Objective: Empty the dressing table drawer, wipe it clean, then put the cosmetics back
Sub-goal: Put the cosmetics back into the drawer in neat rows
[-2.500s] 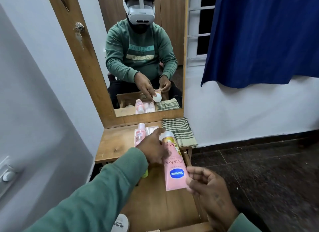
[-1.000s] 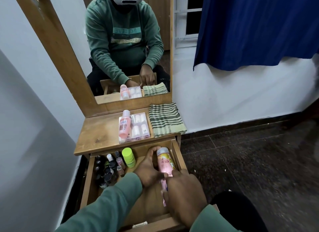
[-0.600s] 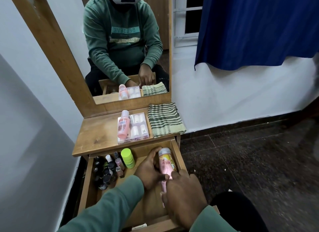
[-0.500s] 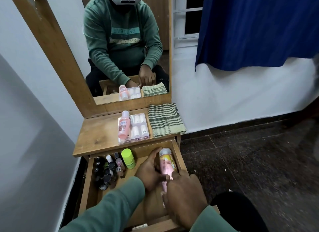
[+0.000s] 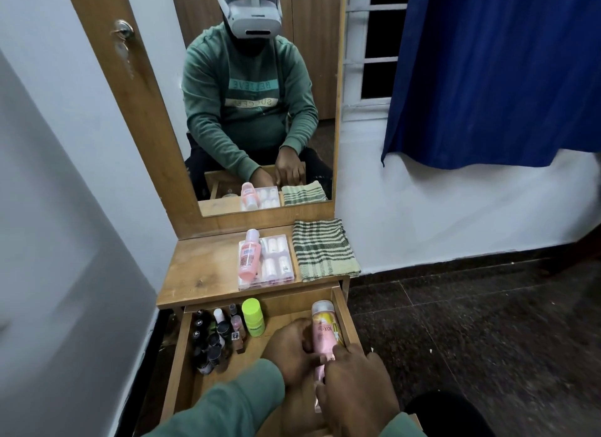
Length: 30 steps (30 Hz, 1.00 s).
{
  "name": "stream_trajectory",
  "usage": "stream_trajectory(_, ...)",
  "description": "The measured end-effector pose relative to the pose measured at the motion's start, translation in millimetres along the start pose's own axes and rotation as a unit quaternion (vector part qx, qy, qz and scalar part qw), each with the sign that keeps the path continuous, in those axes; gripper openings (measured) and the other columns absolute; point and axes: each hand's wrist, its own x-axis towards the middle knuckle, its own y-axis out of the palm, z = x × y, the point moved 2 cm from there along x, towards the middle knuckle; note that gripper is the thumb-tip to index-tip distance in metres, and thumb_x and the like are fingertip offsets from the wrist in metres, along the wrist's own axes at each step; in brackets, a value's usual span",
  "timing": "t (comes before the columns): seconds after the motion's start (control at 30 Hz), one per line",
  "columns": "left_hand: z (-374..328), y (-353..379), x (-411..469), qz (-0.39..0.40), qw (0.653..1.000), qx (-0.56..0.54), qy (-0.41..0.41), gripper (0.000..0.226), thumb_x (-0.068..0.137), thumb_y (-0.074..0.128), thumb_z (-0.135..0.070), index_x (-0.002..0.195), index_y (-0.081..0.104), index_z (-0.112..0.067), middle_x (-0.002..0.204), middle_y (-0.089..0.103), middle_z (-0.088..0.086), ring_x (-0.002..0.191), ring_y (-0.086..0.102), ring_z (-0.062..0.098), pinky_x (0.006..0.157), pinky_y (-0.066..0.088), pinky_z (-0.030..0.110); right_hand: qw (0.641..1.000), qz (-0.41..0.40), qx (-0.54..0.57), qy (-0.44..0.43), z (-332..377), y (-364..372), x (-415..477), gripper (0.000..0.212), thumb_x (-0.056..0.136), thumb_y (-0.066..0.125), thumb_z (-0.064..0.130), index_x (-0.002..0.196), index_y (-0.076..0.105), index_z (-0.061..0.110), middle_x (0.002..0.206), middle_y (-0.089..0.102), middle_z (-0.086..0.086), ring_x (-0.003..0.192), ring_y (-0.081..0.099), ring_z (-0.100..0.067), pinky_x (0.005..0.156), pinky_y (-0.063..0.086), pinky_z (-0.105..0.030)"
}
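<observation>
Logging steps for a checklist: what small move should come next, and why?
Probably let go of the tube: the left hand and right hand hold it flat along the right wall of the drawer, seemingly placed. The bottle and case wait on the tabletop.

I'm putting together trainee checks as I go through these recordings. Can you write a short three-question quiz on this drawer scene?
1. True or false: the pink tube lies along the left wall of the drawer.
2. What lies on the clear case on the tabletop? A) a comb B) a pink bottle C) a hairbrush
3. Which hands are on the tube?

Key
1. False: it lies along the right wall.
2. B, the pink bottle.
3. Both, the left hand and the right hand.
</observation>
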Motion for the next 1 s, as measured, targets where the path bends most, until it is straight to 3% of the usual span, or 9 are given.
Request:
stream_trajectory(0.23,-18.4,-15.0,-14.2,-0.021,0.995,0.092,0.037,0.022,0.084,0.075,-0.025,0.103,0.071,-0.015,0.1,0.075,0.001,0.094,0.067,0.02,0.086,0.054,0.033,1.0,0.011,0.002,-0.002,0.5,-8.6,-1.8,0.05,0.097,0.043,0.049,0.135,0.056,0.019,0.135,0.053,-0.003,0.124,0.045,-0.027,0.097,0.036,-0.041)
stream_trajectory(0.3,-27.2,-27.3,-24.2,-0.037,0.993,0.083,0.071,0.01,0.083,0.069,-0.019,0.089,0.07,-0.011,0.087,0.074,0.005,0.082,0.066,0.021,0.078,0.053,0.039,0.999,0.014,0.043,0.015,1.9,-17.8,2.3,0.05,0.096,0.044,0.049,0.134,0.056,0.019,0.132,0.056,-0.003,0.119,0.052,-0.026,0.096,0.041,-0.037)
stream_trajectory(0.37,-37.1,-47.0,-34.0,-0.071,0.99,0.076,0.094,0.008,0.084,0.066,-0.014,0.089,0.072,-0.013,0.083,0.074,0.002,0.076,0.065,0.014,0.074,0.054,0.034,0.991,0.001,0.127,0.04,1.0,-36.6,9.8,0.047,0.092,0.05,0.048,0.128,0.058,0.019,0.121,0.065,-0.001,0.108,0.063,-0.023,0.091,0.05,-0.033)
stream_trajectory(0.5,-55.3,-106.2,-39.2,-0.149,0.983,-0.007,0.109,0.02,0.09,0.065,-0.008,0.097,0.074,-0.024,0.083,0.074,-0.01,0.075,0.067,0.001,0.069,0.054,0.017,0.929,-0.072,0.363,-0.023,-0.6,-91.3,33.6,0.028,0.085,0.069,0.037,0.112,0.071,0.031,0.096,0.074,0.016,0.089,0.068,0.001,0.082,0.056,-0.023)
stream_trajectory(0.6,-57.6,-157.1,-25.4,-0.247,0.962,-0.081,0.082,0.021,0.093,0.062,-0.01,0.1,0.072,-0.026,0.085,0.072,-0.006,0.073,0.069,0.01,0.068,0.061,0.033,0.866,-0.08,0.493,-0.022,7.4,-132.8,63.2,0.037,0.083,0.079,0.022,0.119,0.069,0.026,0.101,0.073,0.008,0.094,0.069,-0.005,0.089,0.059,-0.035)
stream_trajectory(0.67,-48.8,-180.9,-10.1,-0.274,0.955,-0.111,0.03,0.028,0.093,0.058,-0.003,0.11,0.071,-0.02,0.091,0.07,0.001,0.083,0.069,0.02,0.079,0.061,0.044,0.853,-0.076,0.517,-0.011,17.8,-151.2,85.6,0.039,0.084,0.08,0.014,0.12,0.066,0.021,0.101,0.07,0.001,0.096,0.069,-0.02,0.09,0.058,-0.045)
stream_trajectory(0.73,-35.5,-192.4,7.0,-0.248,0.963,-0.101,-0.022,0.035,0.092,0.055,0.002,0.123,0.065,-0.01,0.098,0.066,0.005,0.093,0.065,0.029,0.093,0.056,0.047,0.863,-0.059,0.501,-0.003,27.5,-159.3,106.0,0.047,0.085,0.08,0.011,0.127,0.062,0.016,0.101,0.068,-0.002,0.095,0.068,-0.023,0.09,0.057,-0.045)
stream_trajectory(0.83,-23.1,-193.3,23.2,-0.193,0.974,-0.095,-0.067,0.036,0.093,0.059,-0.001,0.13,0.059,-0.002,0.112,0.066,0.017,0.106,0.064,0.033,0.1,0.053,0.047,0.879,-0.026,0.476,0.018,40.4,-156.0,130.8,0.059,0.085,0.079,0.007,0.138,0.053,0.006,0.104,0.069,-0.009,0.1,0.068,-0.026,0.093,0.057,-0.047)
stream_trajectory(1.0,-22.3,-189.7,30.0,-0.175,0.973,-0.125,-0.087,0.016,0.087,0.069,0.0,0.101,0.066,-0.005,0.1,0.071,0.021,0.079,0.062,0.027,0.089,0.059,0.049,0.867,0.004,0.495,0.059,52.3,-144.8,147.3,0.054,0.085,0.077,-0.002,0.134,0.055,-0.001,0.105,0.071,-0.021,0.093,0.072,-0.032,0.087,0.061,-0.049)
